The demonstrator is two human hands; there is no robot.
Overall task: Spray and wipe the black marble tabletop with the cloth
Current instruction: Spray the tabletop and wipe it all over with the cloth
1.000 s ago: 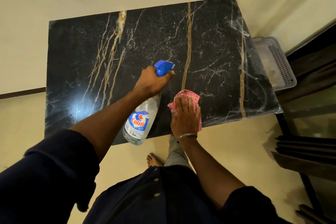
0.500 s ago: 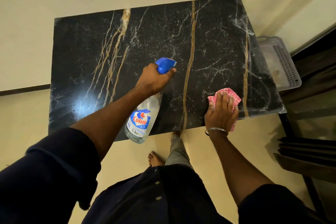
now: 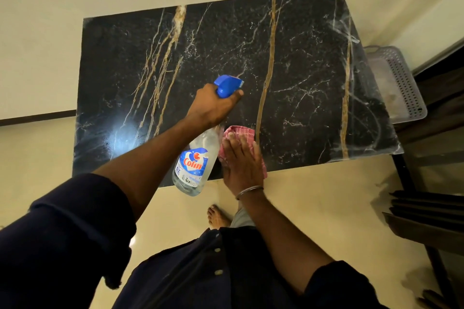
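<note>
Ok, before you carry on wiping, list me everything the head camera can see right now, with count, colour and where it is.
tabletop: one, black marble with gold and white veins, centre of view.
spray bottle: one, clear with a blue trigger head and blue-red label, held tilted over the near edge of the tabletop.
cloth: one, pink checked, flat on the tabletop near its front edge.
basket: one, pale perforated plastic, beyond the right end of the tabletop.
floor: cream, beneath the table.
dark furniture: lower right, kind unclear.
bangle: one, silver, on the right wrist.
foot: one, bare, on the floor.
left hand: gripping the bottle's neck.
right hand: pressed flat on the cloth.
</note>
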